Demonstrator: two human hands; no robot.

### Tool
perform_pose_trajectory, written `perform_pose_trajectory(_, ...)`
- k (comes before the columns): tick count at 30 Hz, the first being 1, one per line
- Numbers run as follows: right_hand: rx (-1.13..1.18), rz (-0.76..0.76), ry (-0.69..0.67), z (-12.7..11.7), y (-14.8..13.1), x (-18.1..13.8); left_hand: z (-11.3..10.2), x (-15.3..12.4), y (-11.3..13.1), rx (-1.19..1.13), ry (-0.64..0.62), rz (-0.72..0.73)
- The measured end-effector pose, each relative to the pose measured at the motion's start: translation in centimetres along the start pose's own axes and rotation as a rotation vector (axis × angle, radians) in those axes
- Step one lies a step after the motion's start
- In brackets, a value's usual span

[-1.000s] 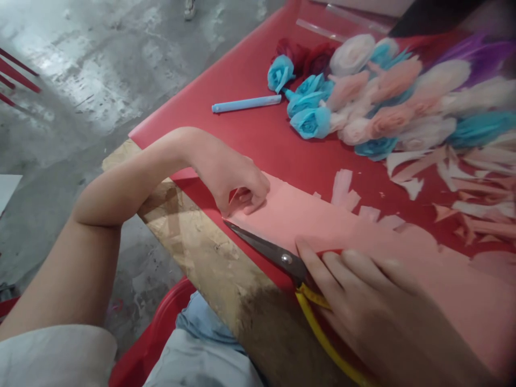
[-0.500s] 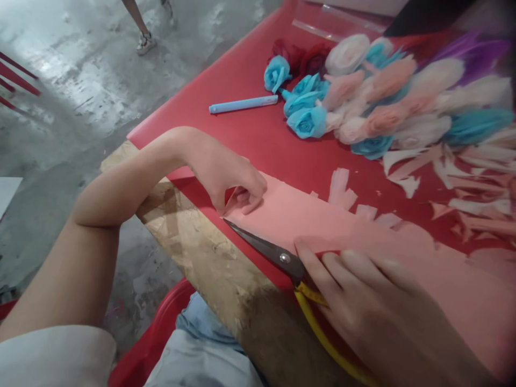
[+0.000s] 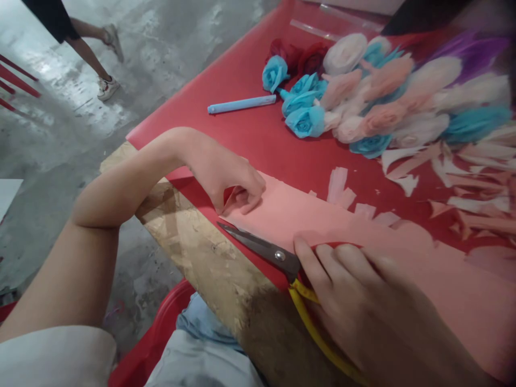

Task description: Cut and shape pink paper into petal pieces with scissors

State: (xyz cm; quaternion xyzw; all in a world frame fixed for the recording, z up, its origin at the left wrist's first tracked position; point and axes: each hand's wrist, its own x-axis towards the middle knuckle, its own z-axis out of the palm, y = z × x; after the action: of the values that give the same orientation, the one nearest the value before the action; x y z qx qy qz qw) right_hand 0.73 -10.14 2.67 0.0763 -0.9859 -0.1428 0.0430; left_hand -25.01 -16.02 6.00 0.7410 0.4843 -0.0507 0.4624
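Observation:
My left hand (image 3: pixel 231 174) curls over the left end of a long pink paper strip (image 3: pixel 322 223) and pinches it against the red table covering (image 3: pixel 226 129). My right hand (image 3: pixel 371 301) grips scissors (image 3: pixel 262 248) with yellow handles; the dark blades lie along the strip's near edge, the tip pointing toward my left hand. The blades look nearly closed.
A pile of blue, pink, white and dark red paper roses (image 3: pixel 363 102) lies at the back right. A light blue stick (image 3: pixel 241 104) lies left of them. Paper scraps (image 3: pixel 443 183) litter the right side. Bare chipboard table edge (image 3: pixel 197 252) faces me. A person's legs (image 3: pixel 92 48) pass at top left.
The scissors and my right hand have slid slightly left along the strip's edge. A person has walked into view at top left. My left hand holds still.

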Motion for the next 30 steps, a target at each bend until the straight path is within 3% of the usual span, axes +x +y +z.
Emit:
perform_pose_trajectory(8, 0.039, -0.031, 0.037, 0.6, 0.4, -0.2, -0.2, -0.1, 0.2, -0.011, -0.022, 0.024)
perform_pose_trajectory(13, 0.022, -0.041, 0.051, 0.1, 0.7, 0.1, -0.2, -0.2, 0.4, -0.174, -0.002, -0.049)
perform_pose_trajectory(20, 0.057, -0.053, 0.079, -0.2, 0.9, 0.2, -0.2, -0.1, 0.4, -0.173, -0.008, -0.061)
perform_pose_trajectory(30, 0.008, -0.052, 0.016, -0.6, 0.2, 0.0, -0.2, -0.2, 0.5, -0.244, 0.03, -0.094)
